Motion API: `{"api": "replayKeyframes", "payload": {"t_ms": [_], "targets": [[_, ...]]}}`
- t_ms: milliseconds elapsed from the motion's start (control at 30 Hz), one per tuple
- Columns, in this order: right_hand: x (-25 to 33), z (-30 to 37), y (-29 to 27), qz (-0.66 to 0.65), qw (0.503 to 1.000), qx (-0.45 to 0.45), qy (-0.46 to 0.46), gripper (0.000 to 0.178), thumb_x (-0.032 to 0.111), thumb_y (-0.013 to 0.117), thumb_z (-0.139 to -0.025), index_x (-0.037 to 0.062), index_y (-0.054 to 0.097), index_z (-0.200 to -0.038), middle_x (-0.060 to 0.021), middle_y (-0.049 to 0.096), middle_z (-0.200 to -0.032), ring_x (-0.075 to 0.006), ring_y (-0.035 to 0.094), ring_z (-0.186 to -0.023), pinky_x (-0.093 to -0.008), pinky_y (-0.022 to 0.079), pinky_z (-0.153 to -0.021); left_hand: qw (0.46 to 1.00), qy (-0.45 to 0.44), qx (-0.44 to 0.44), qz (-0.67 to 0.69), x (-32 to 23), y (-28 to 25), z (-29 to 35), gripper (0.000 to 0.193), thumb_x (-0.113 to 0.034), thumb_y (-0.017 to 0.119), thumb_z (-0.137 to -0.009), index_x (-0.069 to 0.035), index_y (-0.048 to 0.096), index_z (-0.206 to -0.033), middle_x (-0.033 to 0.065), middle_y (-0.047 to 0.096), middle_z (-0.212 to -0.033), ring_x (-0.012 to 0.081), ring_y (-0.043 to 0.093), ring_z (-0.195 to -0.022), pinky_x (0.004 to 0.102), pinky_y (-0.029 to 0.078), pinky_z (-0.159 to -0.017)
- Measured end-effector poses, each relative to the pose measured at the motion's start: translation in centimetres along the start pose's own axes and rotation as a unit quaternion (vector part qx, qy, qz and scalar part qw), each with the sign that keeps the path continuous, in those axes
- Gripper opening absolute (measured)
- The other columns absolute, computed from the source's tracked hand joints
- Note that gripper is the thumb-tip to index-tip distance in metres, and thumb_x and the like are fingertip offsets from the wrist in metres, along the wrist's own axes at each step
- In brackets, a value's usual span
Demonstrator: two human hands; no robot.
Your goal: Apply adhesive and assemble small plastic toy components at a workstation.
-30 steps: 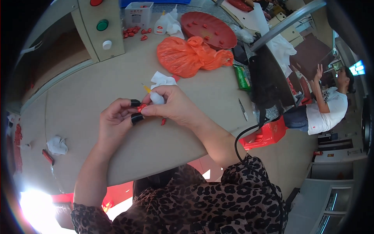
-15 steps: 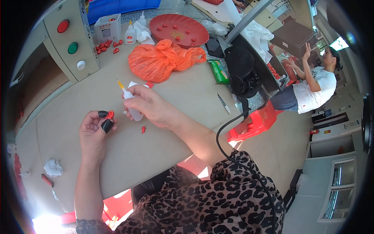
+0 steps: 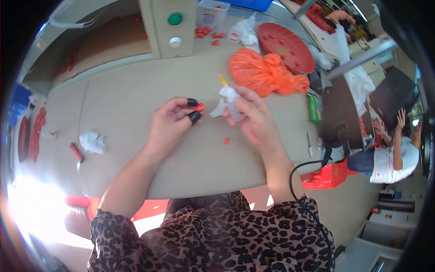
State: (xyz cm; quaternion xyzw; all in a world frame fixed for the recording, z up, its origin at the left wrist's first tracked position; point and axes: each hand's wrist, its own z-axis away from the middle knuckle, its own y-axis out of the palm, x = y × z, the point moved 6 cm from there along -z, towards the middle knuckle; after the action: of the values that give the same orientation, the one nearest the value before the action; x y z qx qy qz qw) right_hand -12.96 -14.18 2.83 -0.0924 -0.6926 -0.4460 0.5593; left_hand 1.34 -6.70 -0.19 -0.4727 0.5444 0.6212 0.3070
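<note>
My left hand (image 3: 171, 121) has black finger covers on its thumb and forefinger. Pinched between those two tips is a small, shiny red piece (image 3: 200, 107), too small to tell its kind. To its right, my right hand (image 3: 253, 113) grips a white squeeze bottle (image 3: 234, 103) with a thin yellow nozzle pointing up. White tissue (image 3: 219, 109) shows beside the bottle, and I cannot tell whether the right hand holds it too. Another small red piece (image 3: 226, 141) lies on the table below the hands. The bottle and the held piece are apart.
An orange plastic bag (image 3: 258, 72) and a red round tray (image 3: 283, 45) lie at the back right. A control panel (image 3: 170, 27) stands far left of them. Crumpled tissue (image 3: 92, 142) and a red-handled tool (image 3: 76, 152) lie left. A black cable (image 3: 297, 168) crosses my right arm.
The view has swung left, so the scene sits further right. My right hand has tilted the bottle more upright. Both hands keep hold of their things.
</note>
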Motion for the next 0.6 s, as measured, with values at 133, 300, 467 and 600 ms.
{"api": "replayKeyframes", "payload": {"t_ms": [133,300,467,600], "targets": [[-0.8,-0.5,-0.3,0.005,1.0,-0.025,-0.007,0.024,0.007,0.056,-0.078,0.0008,0.047,-0.099,-0.007,0.054,-0.086,-0.0132,0.055,-0.07,-0.0216,0.042,-0.057,1.0,-0.022,-0.003,-0.022,-0.2,-0.6,0.2,0.019,0.004,0.055,-0.076,0.0,0.048,-0.094,0.0097,0.058,-0.093,0.0167,0.057,-0.089,0.0251,0.048,-0.071],[-0.9,-0.4,-1.2,-0.069,0.993,-0.08,-0.042,0.028,0.001,0.062,-0.073,0.0025,0.047,-0.096,-0.0055,0.052,-0.081,-0.0108,0.051,-0.069,-0.021,0.041,-0.059,1.0,-0.007,-0.009,-0.01,-0.1,-0.7,0.4,0.018,0.008,0.051,-0.076,0.002,0.048,-0.092,0.0078,0.058,-0.093,0.0118,0.056,-0.084,0.0236,0.046,-0.072],[-0.5,-0.1,-1.3,-0.08,0.993,-0.064,-0.058,0.021,0.009,0.057,-0.078,0.0026,0.047,-0.096,-0.0057,0.052,-0.08,-0.0104,0.05,-0.067,-0.0214,0.04,-0.057,1.0,0.012,-0.002,-0.016,-0.1,-0.5,0.4,0.017,0.009,0.051,-0.075,0.002,0.047,-0.09,0.0081,0.058,-0.092,0.0119,0.057,-0.083,0.0232,0.046,-0.073],[-0.3,0.0,-0.8,-0.027,0.995,-0.07,-0.067,0.018,0.015,0.051,-0.083,0.0018,0.046,-0.094,-0.0076,0.052,-0.081,-0.0112,0.051,-0.063,-0.0229,0.04,-0.052,1.0,0.02,-0.011,-0.014,-0.3,-0.5,0.3,0.016,0.009,0.051,-0.075,0.002,0.046,-0.089,0.0083,0.058,-0.093,0.0112,0.057,-0.081,0.0229,0.046,-0.072]]}}
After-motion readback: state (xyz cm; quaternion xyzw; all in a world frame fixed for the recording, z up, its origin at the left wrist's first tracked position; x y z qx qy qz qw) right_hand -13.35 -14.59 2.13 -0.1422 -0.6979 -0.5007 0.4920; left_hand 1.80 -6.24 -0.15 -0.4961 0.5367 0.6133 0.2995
